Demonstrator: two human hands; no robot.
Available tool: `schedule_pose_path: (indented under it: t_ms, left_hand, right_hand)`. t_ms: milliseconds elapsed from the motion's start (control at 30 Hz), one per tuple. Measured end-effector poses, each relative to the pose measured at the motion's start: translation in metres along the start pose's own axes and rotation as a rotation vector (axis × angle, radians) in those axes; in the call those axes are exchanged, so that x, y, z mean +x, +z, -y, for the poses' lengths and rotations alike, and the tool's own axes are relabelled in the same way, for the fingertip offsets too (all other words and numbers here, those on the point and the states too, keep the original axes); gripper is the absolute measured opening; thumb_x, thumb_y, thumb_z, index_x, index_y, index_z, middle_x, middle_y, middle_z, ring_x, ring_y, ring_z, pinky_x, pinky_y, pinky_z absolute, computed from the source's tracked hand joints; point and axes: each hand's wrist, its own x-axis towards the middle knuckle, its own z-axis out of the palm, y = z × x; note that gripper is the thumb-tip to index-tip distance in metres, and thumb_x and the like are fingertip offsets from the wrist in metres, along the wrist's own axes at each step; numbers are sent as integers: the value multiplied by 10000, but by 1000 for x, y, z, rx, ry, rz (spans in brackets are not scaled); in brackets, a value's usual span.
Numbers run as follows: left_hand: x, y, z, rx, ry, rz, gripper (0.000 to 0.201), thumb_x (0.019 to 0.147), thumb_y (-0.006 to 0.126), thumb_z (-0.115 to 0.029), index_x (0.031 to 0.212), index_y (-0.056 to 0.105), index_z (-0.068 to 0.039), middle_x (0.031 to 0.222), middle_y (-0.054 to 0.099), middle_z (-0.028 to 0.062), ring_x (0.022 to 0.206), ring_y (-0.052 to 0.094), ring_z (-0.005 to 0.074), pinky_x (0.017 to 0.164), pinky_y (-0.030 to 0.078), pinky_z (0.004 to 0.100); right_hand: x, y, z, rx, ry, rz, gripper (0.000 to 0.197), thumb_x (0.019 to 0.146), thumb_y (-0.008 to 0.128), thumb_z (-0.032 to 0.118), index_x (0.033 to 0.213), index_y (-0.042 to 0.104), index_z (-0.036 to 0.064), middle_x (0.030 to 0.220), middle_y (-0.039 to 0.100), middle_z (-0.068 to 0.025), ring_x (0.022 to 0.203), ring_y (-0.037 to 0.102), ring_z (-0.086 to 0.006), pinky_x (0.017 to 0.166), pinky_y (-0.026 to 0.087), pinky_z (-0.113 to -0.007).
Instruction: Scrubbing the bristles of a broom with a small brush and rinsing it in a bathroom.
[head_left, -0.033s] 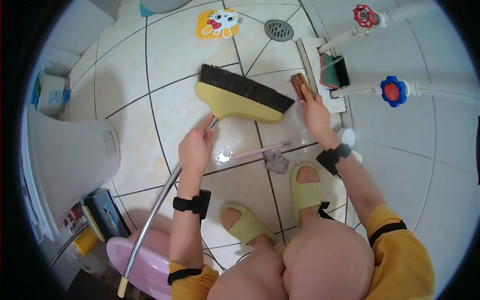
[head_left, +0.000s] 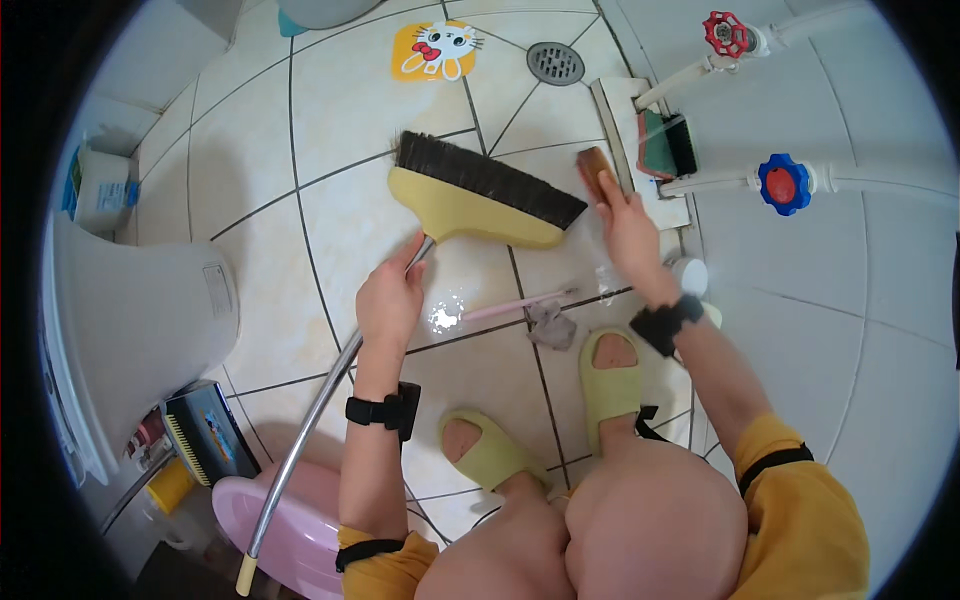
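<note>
My left hand (head_left: pixel 390 300) is closed round the metal handle of a broom (head_left: pixel 470 212), close to its yellow head. The broom's dark bristles point away from me, and its handle runs back past my left forearm. In my right hand (head_left: pixel 631 237) is a small brown brush (head_left: pixel 590 168), gripped just beyond the right end of the bristles, with a gap between the two. Below the broom head, a pink toothbrush (head_left: pixel 512 306) lies on the wet tiles beside a crumpled grey cloth (head_left: pixel 551 327).
A pink basin (head_left: pixel 290 530) and a dustpan (head_left: pixel 210 430) stand at the left, by the white toilet base (head_left: pixel 150 300). Blue (head_left: pixel 785 184) and red (head_left: pixel 728 35) valve wheels stick out at the right. A green-and-black scrubber (head_left: pixel 665 145) sits by the wall, near a floor drain (head_left: pixel 555 63).
The small brown brush in my right hand has shifted and turned slightly to the left. My left hand and the broom stay nearly in place.
</note>
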Motion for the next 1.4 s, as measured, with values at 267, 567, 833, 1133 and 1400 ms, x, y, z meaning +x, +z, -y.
schedule_pose_path:
  t_ms: [267,567,833,1133,1400]
  left_hand:
    - [-8,0,4,-23,34,-74,371,878,576,-200,1241,588,-273,906,660,160,806,634,339,691,502,420]
    - [-26,-12,-2,-159,-69,-154,373,901,571,-196,1272,568,-238,845,646,180,712,619,337,641,478,404]
    - [-13,-19,-34,-265,-28,-197,382,902,570,-176,1282,560,-215,843,645,193,703,620,335,631,475,392]
    - [-6,-1,-102,-347,181,-125,366,932,519,-178,1297,532,-148,992,653,194,862,634,358,729,483,391]
    - [-8,1,-117,-405,139,1,385,932,515,-171,1314,509,-126,910,639,227,798,615,378,692,471,409]
  right_hand:
    - [4,19,0,-136,-36,75,525,895,535,215,1396,378,242,880,513,-161,708,609,-367,616,512,-478]
    - [-47,4,-43,2335,536,775,269,965,495,369,1040,488,111,865,569,-52,684,506,-149,581,433,-302]
    - [-60,-28,-2,1568,568,532,476,970,486,366,1331,419,64,1166,572,-113,951,554,-176,824,450,-302]
    - [12,-64,15,1795,318,-132,473,945,553,337,1290,453,29,1219,547,-82,1122,513,-159,952,410,-350]
    - [97,-65,-24,1800,506,84,255,906,610,174,1092,570,4,1015,643,-92,860,630,-199,769,505,-336]
